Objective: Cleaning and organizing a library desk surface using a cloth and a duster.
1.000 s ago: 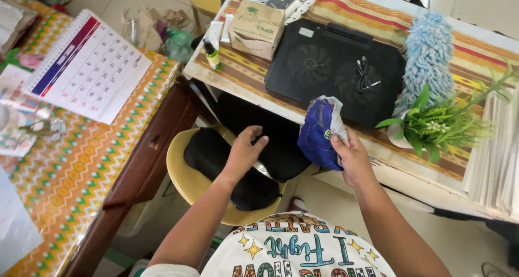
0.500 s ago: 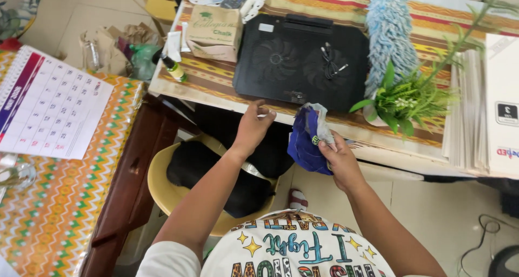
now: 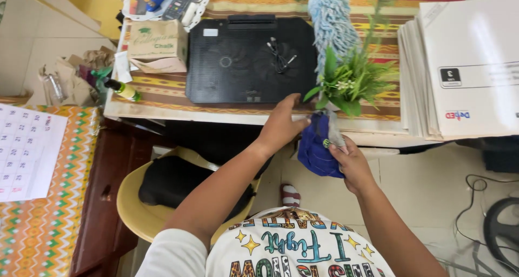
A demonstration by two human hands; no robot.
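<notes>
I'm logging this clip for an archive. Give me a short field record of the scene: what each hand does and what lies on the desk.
left hand: rests at the desk edge, by the cooling pad
right hand: grips a blue cloth below the desk edge
desk top: cooling pad, cardboard box, duster, green plant, paper stack
under desk: yellow chair with black cushion

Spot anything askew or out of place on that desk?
The small cardboard box by the black cooling pad is crushed, its flap torn open. A small green bottle lies tipped at the desk edge. The left hand rests there; the right hand holds a blue cloth.
</notes>
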